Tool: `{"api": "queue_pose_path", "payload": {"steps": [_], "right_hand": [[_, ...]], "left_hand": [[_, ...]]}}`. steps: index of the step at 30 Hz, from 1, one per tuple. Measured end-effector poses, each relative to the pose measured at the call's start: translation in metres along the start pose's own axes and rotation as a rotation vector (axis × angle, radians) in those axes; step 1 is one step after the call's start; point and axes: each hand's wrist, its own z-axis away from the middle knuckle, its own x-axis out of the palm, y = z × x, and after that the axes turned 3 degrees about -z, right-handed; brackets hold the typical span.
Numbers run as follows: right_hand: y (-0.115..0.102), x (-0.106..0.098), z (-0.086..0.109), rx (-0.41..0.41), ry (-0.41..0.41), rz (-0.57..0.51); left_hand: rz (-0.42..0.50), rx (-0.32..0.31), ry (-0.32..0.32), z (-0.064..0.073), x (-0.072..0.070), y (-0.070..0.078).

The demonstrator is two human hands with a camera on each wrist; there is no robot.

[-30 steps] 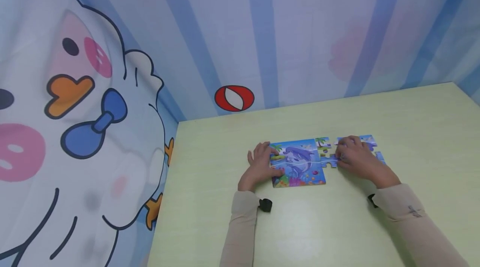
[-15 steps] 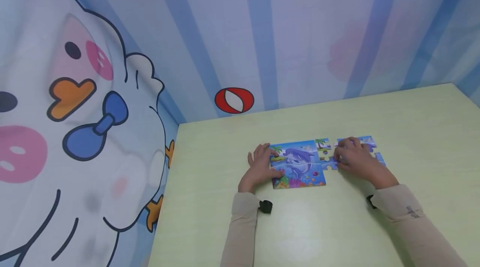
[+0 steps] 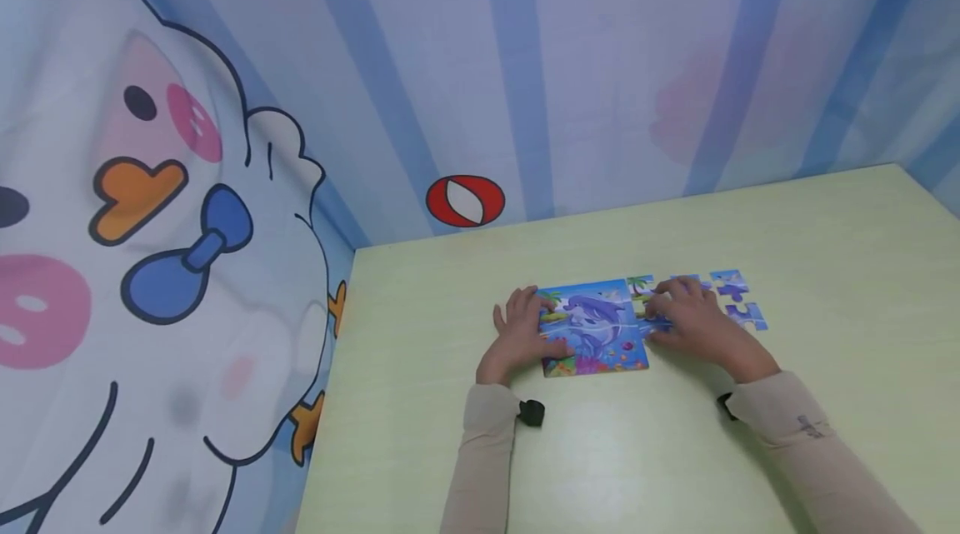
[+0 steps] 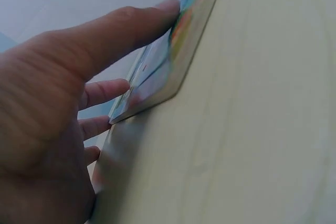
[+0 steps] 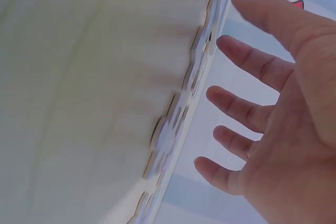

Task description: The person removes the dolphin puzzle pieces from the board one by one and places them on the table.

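Note:
A square picture board (image 3: 596, 332) with dolphins lies flat on the table. My left hand (image 3: 516, 340) rests at its left edge; in the left wrist view the straight thumb (image 4: 131, 27) presses on the board's face (image 4: 160, 59), fingers spread along another edge. Just right of the board, my right hand (image 3: 697, 319) is over a group of jigsaw pieces and hides some of them. Its fingers are spread in the right wrist view, with a gap between most fingertips and the jigsaw pieces (image 5: 167, 139). A palm-tree piece (image 3: 639, 284) and a blue-purple corner piece (image 3: 729, 278) stay visible.
The pale wooden table (image 3: 600, 451) meets a striped cloth backdrop (image 3: 600, 84) at its far edge. A cartoon duck print (image 3: 285, 351) covers the cloth at left. Black wrist cameras (image 3: 532, 412) sit at both sleeve cuffs.
My right hand has moved left toward the board, uncovering more of the jigsaw pieces on the right. The left hand and the board have stayed in place.

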Motion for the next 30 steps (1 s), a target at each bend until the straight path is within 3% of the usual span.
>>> {"api": "queue_pose_path", "payload": {"steps": [13,30], "right_hand": [[-0.024,0.009,-0.009,-0.020,-0.057,-0.019],[-0.026,0.012,-0.015,-0.084,-0.066,0.047]], "left_hand": [[-0.016,0.009,0.005,-0.003,0.002,-0.003],[-0.008,-0.018,0.003,-0.003,0.002,-0.001]]}}
